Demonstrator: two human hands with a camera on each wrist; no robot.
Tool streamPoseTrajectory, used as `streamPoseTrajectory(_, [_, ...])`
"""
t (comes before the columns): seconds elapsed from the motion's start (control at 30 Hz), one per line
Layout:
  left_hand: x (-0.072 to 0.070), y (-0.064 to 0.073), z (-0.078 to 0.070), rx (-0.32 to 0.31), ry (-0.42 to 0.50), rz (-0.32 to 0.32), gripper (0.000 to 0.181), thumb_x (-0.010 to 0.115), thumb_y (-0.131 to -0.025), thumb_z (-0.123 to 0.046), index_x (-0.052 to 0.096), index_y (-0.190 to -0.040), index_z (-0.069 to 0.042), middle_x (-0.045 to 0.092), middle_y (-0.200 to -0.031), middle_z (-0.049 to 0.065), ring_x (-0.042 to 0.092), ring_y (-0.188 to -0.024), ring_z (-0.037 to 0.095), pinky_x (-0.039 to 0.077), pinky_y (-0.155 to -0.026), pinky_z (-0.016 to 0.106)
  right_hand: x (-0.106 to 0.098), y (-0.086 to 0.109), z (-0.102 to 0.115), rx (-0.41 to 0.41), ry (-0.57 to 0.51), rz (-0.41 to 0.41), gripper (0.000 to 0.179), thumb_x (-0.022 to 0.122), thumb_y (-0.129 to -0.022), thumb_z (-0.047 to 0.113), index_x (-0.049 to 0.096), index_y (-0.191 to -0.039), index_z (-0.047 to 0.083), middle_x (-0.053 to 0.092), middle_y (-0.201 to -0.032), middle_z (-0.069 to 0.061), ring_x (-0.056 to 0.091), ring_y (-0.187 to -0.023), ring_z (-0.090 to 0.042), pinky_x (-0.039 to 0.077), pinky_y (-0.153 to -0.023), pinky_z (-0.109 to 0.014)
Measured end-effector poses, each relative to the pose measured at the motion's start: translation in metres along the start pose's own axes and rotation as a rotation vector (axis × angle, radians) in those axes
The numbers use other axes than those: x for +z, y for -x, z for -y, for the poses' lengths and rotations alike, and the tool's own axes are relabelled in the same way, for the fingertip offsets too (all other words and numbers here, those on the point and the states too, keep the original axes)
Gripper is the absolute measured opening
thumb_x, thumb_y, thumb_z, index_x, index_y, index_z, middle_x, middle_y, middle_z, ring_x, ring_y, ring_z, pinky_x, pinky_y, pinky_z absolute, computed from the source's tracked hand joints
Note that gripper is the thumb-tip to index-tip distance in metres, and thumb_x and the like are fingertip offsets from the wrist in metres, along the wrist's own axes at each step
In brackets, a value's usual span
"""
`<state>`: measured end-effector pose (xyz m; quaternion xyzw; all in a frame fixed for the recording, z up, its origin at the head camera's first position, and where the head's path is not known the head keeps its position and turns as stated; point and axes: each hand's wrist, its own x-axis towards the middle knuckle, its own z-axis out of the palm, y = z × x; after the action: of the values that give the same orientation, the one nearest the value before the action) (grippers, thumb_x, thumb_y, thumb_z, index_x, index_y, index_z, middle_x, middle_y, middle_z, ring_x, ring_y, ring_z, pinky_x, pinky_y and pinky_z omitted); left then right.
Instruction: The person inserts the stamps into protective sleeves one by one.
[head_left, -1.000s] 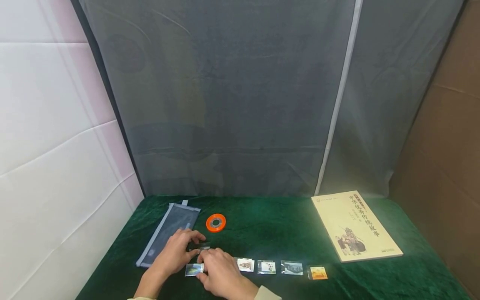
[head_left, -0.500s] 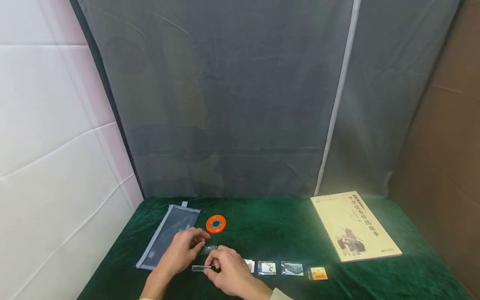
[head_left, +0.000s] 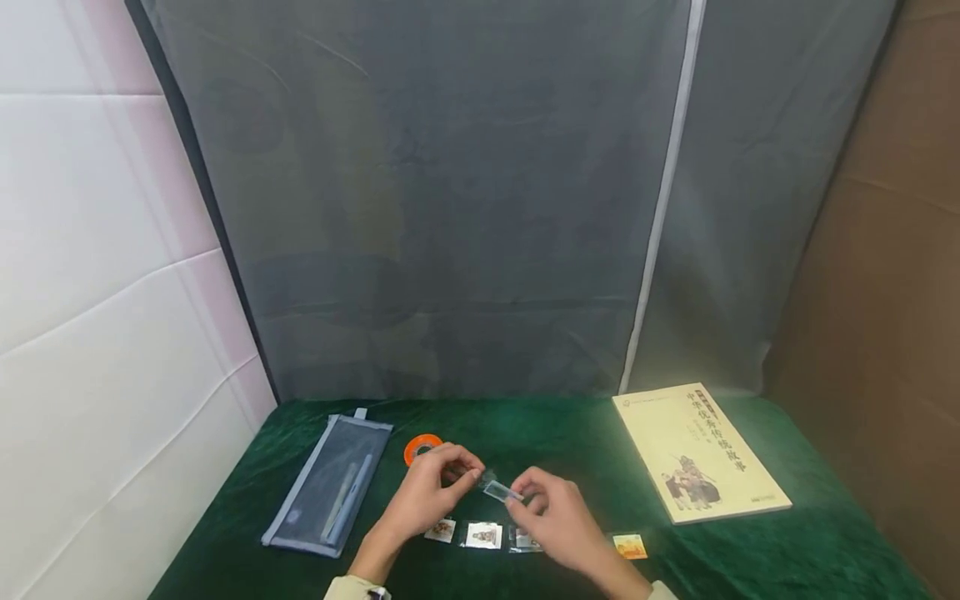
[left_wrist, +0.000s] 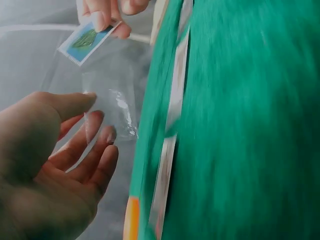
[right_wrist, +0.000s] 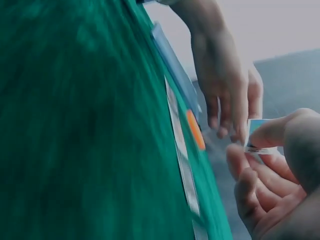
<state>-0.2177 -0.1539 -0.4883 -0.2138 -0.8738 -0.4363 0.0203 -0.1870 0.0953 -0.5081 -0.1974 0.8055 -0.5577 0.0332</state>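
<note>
In the head view, my left hand and right hand are raised over the green cloth, facing each other. Thumb and index finger of the left pinch a small clear plastic sleeve, best seen in the left wrist view. The right pinches a postage stamp by one end; its picture is blue and green inside a white perforated border. Stamp and sleeve are close together, with the sleeve's edge pointing at the stamp. Below the hands lies a row of sleeved stamps, partly hidden by the right hand.
A grey mesh zip pouch with pen-like items inside lies at the left. Behind my left hand is an orange ring-shaped roll, partly covered. A cream book lies at the right. A grey curtain hangs behind the table.
The right hand has picked the stamp off the cloth. Both hands have risen and shifted right, the left bringing the clear sleeve, so the pouch is uncovered and the orange roll partly hidden.
</note>
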Motion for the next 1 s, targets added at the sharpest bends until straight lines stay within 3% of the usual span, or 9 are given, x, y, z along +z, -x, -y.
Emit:
streamPoseTrajectory(0.1, [0.015,-0.009,-0.008,0.016,0.074,0.042,0.01,0.07,-0.107,-0.02,0.074,-0.114,-0.014,0.077,-0.108,0.002,0.075,-0.096,0.014,0.062,-0.085,0.028,-0.023,0.01,-0.011,0.039,-0.002,-0.06,0.009,0.077,-0.101,0.018,0.07,-0.106,0.014,0.08,-0.093,-0.008,0.071,-0.065,-0.011,0.056,-0.056,-0.026])
streamPoseTrajectory(0.23, [0.038,-0.019,-0.019,0.038,0.155,0.086,0.006,0.069,-0.108,-0.019,0.069,-0.114,-0.016,0.079,-0.107,0.003,0.076,-0.097,0.013,0.062,-0.085,0.028,-0.045,0.021,-0.024,0.102,0.004,-0.184,0.01,0.078,-0.1,0.014,0.072,-0.107,0.017,0.078,-0.092,-0.007,0.065,-0.062,-0.01,0.053,-0.057,-0.025])
streamPoseTrajectory(0.33, [0.053,-0.022,-0.025,0.041,0.192,0.114,0.006,0.071,-0.107,-0.019,0.07,-0.112,-0.017,0.078,-0.104,-0.001,0.075,-0.094,0.008,0.061,-0.082,0.027,-0.054,0.028,-0.031,0.144,-0.033,-0.26,0.01,0.078,-0.099,0.013,0.074,-0.107,0.016,0.078,-0.093,-0.009,0.065,-0.063,-0.013,0.051,-0.058,-0.025])
streamPoseTrajectory(0.47, [0.068,-0.019,-0.03,0.003,0.251,0.116,0.011,0.075,-0.104,-0.02,0.074,-0.112,-0.013,0.078,-0.103,-0.004,0.074,-0.092,0.005,0.061,-0.081,0.024,-0.058,0.036,-0.039,0.185,-0.13,-0.283,0.013,0.078,-0.1,0.015,0.073,-0.11,0.01,0.078,-0.096,-0.016,0.067,-0.062,-0.017,0.052,-0.055,-0.027])
streamPoseTrajectory(0.7, [0.076,-0.013,-0.032,-0.073,0.447,0.054,0.02,0.082,-0.098,-0.017,0.075,-0.113,-0.005,0.08,-0.104,0.009,0.081,-0.093,0.021,0.064,-0.082,0.024,-0.06,0.039,-0.045,0.172,-0.25,-0.283,0.014,0.078,-0.1,0.018,0.073,-0.108,0.007,0.077,-0.093,-0.023,0.059,-0.055,-0.009,0.043,-0.047,-0.02])
streamPoseTrajectory(0.87, [0.076,-0.011,-0.034,-0.143,0.653,0.066,0.027,0.079,-0.101,-0.017,0.072,-0.118,0.002,0.078,-0.114,0.027,0.082,-0.099,0.035,0.067,-0.085,0.04,-0.062,0.039,-0.047,0.144,-0.284,-0.276,0.012,0.077,-0.101,0.015,0.072,-0.105,0.005,0.076,-0.091,-0.027,0.051,-0.05,-0.005,0.039,-0.044,-0.016])
streamPoseTrajectory(1.0, [0.075,-0.012,-0.037,-0.175,0.732,0.053,0.034,0.08,-0.1,-0.016,0.068,-0.121,0.009,0.08,-0.115,0.028,0.083,-0.099,0.032,0.067,-0.086,0.046,-0.063,0.038,-0.049,0.117,-0.3,-0.278,0.011,0.076,-0.102,0.014,0.071,-0.104,0.004,0.075,-0.089,-0.027,0.047,-0.048,-0.004,0.038,-0.042,-0.017])
